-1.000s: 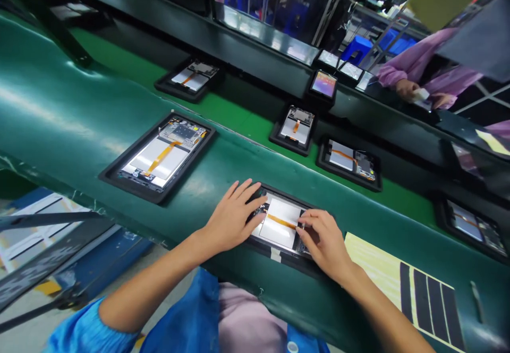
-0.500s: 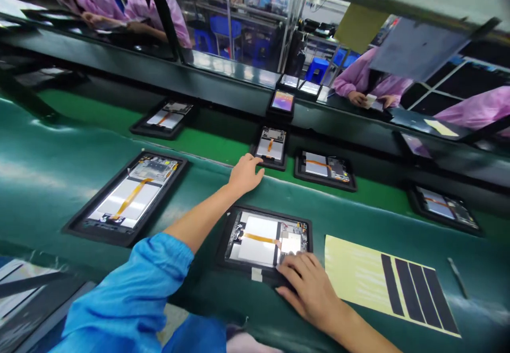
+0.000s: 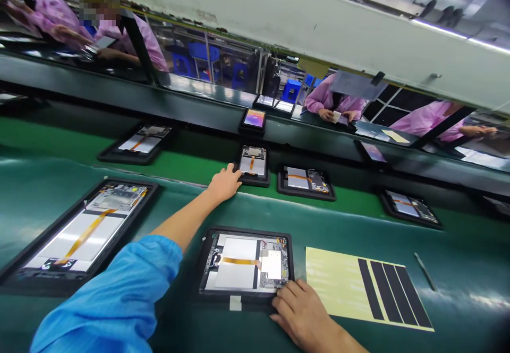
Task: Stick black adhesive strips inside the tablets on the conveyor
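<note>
Close in, my right hand [image 3: 300,308] curls its fingers at the near tablet [image 3: 238,249]; beyond, my left hand [image 3: 225,184] rests at the middle tablet [image 3: 253,166] on the belt [image 3: 195,172]. I can't tell whether either grips; the tablets look light, stiff, fragile: hold the black rim [image 3: 258,182].

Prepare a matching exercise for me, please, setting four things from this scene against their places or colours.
1. Left hand
2. Right hand
3. Striped sheet
4. Sleeve

A. Blue
B. At a tray on the green strip
C. Pale yellow and black
D. At the near right corner of a foreground tray

Pairs: 1-B, 2-D, 3-C, 4-A
</note>
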`<state>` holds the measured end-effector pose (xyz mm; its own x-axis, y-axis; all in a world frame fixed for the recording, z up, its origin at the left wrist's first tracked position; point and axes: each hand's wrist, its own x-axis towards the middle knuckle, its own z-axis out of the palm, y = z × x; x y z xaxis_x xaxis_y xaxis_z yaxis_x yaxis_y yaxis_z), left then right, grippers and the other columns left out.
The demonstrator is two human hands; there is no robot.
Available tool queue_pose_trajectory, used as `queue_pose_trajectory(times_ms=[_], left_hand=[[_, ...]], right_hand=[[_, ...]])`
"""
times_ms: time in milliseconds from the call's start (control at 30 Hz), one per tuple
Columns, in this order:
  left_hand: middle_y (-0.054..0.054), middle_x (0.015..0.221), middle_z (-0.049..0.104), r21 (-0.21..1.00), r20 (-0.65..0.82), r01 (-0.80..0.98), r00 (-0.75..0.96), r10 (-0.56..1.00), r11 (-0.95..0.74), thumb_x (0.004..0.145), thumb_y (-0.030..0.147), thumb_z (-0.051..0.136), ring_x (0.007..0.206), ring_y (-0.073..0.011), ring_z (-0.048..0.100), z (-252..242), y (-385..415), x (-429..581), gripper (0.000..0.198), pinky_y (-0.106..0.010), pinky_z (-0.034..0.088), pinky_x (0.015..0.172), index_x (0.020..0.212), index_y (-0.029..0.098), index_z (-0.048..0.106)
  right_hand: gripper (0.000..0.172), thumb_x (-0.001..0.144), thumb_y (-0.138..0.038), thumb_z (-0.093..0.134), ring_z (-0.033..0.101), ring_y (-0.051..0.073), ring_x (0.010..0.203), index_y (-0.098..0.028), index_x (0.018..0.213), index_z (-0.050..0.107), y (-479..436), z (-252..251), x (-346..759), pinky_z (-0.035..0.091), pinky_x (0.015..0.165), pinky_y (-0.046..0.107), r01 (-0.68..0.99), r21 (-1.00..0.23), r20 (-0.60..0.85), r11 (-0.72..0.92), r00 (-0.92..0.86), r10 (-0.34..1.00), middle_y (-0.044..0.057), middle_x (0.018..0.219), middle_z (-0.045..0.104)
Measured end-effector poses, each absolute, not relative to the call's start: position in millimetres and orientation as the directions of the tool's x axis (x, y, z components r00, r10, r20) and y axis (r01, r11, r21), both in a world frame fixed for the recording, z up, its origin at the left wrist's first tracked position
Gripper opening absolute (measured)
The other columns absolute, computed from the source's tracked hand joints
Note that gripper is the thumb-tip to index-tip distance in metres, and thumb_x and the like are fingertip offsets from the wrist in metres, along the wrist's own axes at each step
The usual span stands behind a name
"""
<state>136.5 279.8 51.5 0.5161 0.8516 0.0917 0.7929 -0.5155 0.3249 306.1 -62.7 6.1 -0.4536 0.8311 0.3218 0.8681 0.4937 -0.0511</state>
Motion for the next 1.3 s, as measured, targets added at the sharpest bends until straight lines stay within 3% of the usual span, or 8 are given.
queue_pose_trajectory(times_ms=[233,433,600,767,833,1033,1167,1300], left_hand=[[-0.011,0.124,0.065,0.615,0.287,0.574,0.474,0.832,-0.540,0.088,0.041,0.056,0.115,-0.0268,0.064,73.2,292.9,95.5,0.023,-0.042,0.051,0.102,0.099,0.021,0.056],[-0.016,0.136,0.064,0.749,0.395,0.409,0.356,0.847,-0.522,0.086,0.055,0.053,0.123,-0.0285,0.062,97.7,268.2,35.9,0.033,-0.047,0.049,0.106,0.093,0.023,0.047],[-0.012,0.141,0.063,0.871,0.417,0.186,0.209,0.884,-0.455,0.083,0.053,0.069,0.133,-0.0294,0.057,115.9,224.9,-1.0,0.036,-0.051,0.041,0.116,0.089,0.024,0.048],[-0.006,0.143,0.062,0.954,0.297,-0.091,0.133,0.946,-0.286,0.079,0.048,0.081,0.133,-0.0328,0.058,127.5,185.4,-30.6,0.037,-0.056,0.043,0.116,0.088,0.026,0.052],[-0.005,0.141,0.064,0.965,0.248,-0.125,0.166,0.954,-0.229,0.076,0.048,0.083,0.132,-0.0365,0.059,125.0,173.8,-41.5,0.037,-0.060,0.045,0.113,0.085,0.026,0.056],[-0.010,0.141,0.065,0.988,0.139,-0.125,0.476,0.868,-0.090,0.078,0.055,0.081,0.117,-0.0375,0.069,93.2,156.9,-47.8,0.038,-0.054,0.059,0.091,0.088,0.026,0.060],[-0.016,0.145,0.061,0.989,0.092,-0.149,0.667,0.739,0.011,0.078,0.060,0.079,0.118,-0.0378,0.069,75.3,155.6,-28.1,0.043,-0.052,0.058,0.091,0.086,0.022,0.059],[-0.017,0.148,0.060,0.992,0.032,-0.112,0.645,0.764,0.053,0.080,0.055,0.075,0.129,-0.0376,0.063,57.9,161.5,-3.2,0.039,-0.051,0.056,0.098,0.097,0.023,0.061]], right_hand=[[0.016,0.102,-0.037,0.061,0.062,0.019,0.077,-0.022,0.098,0.060,-52.7,6.3,306.7,0.045,0.066,0.032,0.854,0.009,0.222,0.519,-0.508,0.832,0.002,0.085,0.070],[0.014,0.100,-0.034,0.061,0.061,0.022,0.091,-0.020,0.100,0.062,4.9,-0.1,308.7,0.049,0.067,0.029,0.873,-0.040,0.161,0.486,-0.474,0.866,0.007,0.093,0.069],[0.009,0.092,-0.024,0.069,0.060,0.026,0.101,-0.021,0.100,0.067,96.2,9.6,298.8,0.056,0.083,0.037,0.872,-0.436,0.215,0.223,-0.140,0.967,0.010,0.103,0.068],[0.035,0.097,-0.026,0.056,0.048,0.032,0.132,-0.020,0.131,0.059,152.9,27.6,299.9,0.047,0.110,0.054,0.756,-0.649,0.292,0.083,0.147,0.945,0.018,0.141,0.055],[0.039,0.099,-0.037,0.054,0.053,0.031,0.130,-0.020,0.134,0.058,155.0,30.6,307.3,0.050,0.108,0.053,0.648,-0.760,0.250,0.044,0.229,0.941,0.017,0.139,0.057],[0.067,0.100,-0.072,0.029,0.074,0.024,0.083,-0.020,0.127,0.062,118.9,40.3,335.6,0.062,0.070,0.040,0.223,-0.970,-0.040,-0.102,0.267,0.963,0.011,0.102,0.074],[0.063,0.077,-0.068,0.077,0.073,0.024,0.084,-0.022,0.120,0.066,74.8,48.2,351.2,0.060,0.075,0.038,-0.085,-0.950,-0.311,-0.300,0.209,0.927,0.009,0.108,0.075],[0.067,0.069,-0.059,0.088,0.070,0.023,0.092,-0.024,0.122,0.066,25.3,45.6,358.3,0.058,0.083,0.036,0.001,-0.958,-0.280,-0.287,0.219,0.935,0.005,0.104,0.068]])
